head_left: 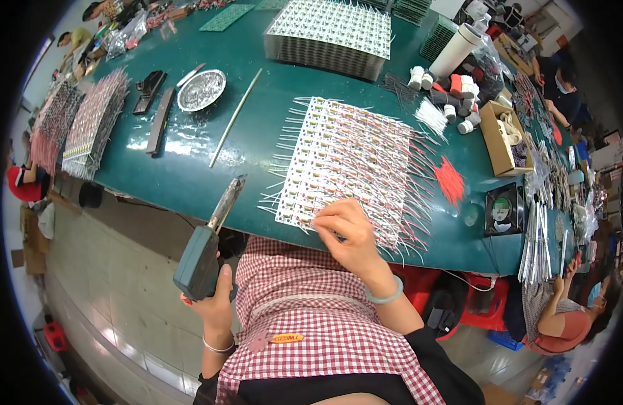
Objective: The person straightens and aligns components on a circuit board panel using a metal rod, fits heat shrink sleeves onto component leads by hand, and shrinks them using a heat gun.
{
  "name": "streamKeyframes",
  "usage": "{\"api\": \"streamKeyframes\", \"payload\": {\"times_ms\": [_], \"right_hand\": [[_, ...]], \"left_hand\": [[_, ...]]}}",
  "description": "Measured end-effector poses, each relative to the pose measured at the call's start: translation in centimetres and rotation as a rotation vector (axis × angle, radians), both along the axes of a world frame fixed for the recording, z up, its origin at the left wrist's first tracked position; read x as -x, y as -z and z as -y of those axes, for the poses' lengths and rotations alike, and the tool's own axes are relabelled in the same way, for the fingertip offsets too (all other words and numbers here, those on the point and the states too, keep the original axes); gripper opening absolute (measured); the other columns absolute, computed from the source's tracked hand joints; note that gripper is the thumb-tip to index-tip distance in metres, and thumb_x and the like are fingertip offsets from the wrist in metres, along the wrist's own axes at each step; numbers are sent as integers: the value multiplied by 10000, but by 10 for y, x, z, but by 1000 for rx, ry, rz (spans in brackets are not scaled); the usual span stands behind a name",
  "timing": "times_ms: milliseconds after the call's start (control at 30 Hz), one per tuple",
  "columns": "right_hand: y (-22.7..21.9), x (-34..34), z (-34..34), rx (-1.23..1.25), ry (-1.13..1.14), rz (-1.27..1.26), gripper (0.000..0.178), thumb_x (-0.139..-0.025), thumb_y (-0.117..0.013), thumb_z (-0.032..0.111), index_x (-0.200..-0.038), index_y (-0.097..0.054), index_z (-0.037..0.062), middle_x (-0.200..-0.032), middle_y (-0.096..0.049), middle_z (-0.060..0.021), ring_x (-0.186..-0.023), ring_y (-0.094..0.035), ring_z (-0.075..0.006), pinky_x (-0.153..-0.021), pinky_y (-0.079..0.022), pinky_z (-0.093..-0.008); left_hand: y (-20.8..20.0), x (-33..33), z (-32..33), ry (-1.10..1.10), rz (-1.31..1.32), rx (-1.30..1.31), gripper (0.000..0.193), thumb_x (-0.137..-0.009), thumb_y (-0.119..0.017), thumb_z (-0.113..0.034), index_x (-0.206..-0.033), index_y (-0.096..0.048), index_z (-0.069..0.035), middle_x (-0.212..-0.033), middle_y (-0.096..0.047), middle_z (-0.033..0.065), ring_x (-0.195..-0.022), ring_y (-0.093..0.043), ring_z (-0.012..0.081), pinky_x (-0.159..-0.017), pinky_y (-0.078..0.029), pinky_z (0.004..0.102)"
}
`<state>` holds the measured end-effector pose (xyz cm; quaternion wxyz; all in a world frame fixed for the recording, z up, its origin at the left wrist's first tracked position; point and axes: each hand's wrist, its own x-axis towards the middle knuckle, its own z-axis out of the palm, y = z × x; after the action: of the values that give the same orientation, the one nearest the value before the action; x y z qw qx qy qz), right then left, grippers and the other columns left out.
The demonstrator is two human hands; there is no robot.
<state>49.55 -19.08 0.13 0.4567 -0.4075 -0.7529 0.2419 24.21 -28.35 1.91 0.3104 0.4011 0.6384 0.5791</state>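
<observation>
My left hand [215,307] is wrapped round the grip of a dark green soldering gun [197,262], held off the table's front edge with its metal tip pointing up and away. Over the near edge of a white circuit board panel [310,152] is my right hand [352,233], thumb and fingers pinched together. What they pinch, if anything, is too small to make out. Rows of small components cover the panel. Thin red and white wires [419,202] stick out along its right side, and pale ones fringe its left side.
On the green table [251,145] lie a thin rod [236,118], a silvery dish [201,90], a dark bar [160,121], loose red wires [450,182] and white wires [431,118]. A tall panel stack [328,57] stands behind; a cardboard box [498,145] is right. Other people sit around.
</observation>
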Motion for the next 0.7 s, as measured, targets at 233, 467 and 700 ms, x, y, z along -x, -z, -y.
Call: {"api": "streamKeyframes", "payload": {"times_ms": [233,467,700], "right_hand": [[15,-43,4,53,273,436,334,-861,-702,154,-1194,-691,145,-1324,-594,-93,-1234,-518,-312,-1113,-285,-554],[11,-29,11,198,147,275,329,-860,-686,103,-1189,-686,103,-1314,-594,-97,-1217,-517,-306,-1110,-286,-554],[10,16,15,233,135,266,317,-824,-713,79,-1141,-711,94,-1304,-598,-101,-1220,-516,-314,-1130,-269,-550]], "left_hand": [[-6,-5,-9,-20,46,-4,348,-824,-721,44,-1160,-643,90,-1091,-700,145,-784,-651,127,-629,-532,249],[2,-2,-38,-14,-136,-119,310,-822,-710,78,-1125,-645,74,-882,-658,73,-574,-537,89,-506,-419,230],[-34,1,-83,-29,-8,-205,330,-804,-720,92,-1126,-654,65,-912,-682,79,-586,-549,85,-515,-427,230]]}}
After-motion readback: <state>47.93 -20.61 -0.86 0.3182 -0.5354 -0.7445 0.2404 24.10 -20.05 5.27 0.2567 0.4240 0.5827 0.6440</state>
